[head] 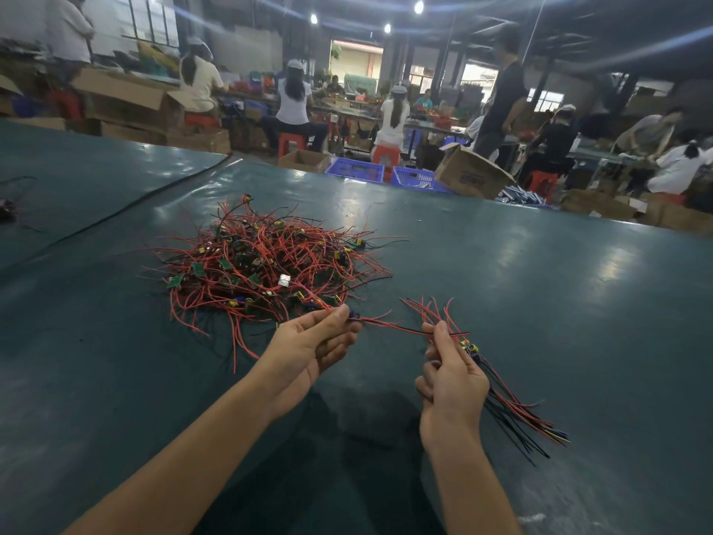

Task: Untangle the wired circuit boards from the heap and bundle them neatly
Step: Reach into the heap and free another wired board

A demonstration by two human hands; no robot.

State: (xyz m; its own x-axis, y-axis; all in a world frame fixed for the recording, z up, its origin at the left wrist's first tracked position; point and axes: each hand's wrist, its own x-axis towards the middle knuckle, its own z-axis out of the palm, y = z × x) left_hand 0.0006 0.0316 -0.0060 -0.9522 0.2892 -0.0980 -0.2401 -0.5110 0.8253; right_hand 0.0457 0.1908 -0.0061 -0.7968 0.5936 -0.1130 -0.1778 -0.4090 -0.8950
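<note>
Head view of a workbench. A loose heap [262, 264] of small green circuit boards trailing red and black wires lies on the dark green, glossy table [540, 303], ahead and to the left of the person's hands, with stray wire ends splaying out on all sides. The left hand [308, 353], palm turned upward, reaches to the near edge of the heap. Its thumb and forefinger are pressed together on a single wired board [386, 325], a small dark-blue part from which red and black leads run rightward, while the remaining fingers curl loosely beneath. These leads stretch toward the right hand [451, 380], which is held apart from the left hand, and reach its raised forefinger. The right hand's fingers are curled round a bundle [517, 411] of wired boards of the same kind. Red wire ends fan upward above the fist, small yellow and blue components show just beside the knuckles, and a sheaf of red and black wires extends toward the lower right. Whether the thumb also pinches the stretched leads cannot be told. A thin black cable [115, 214] crosses the table at far left. Beyond the far edge stand an open brown cardboard box [472, 171] and blue plastic crates [355, 169]. Further back, people sit on red plastic stools [291, 142] at long benches.
</note>
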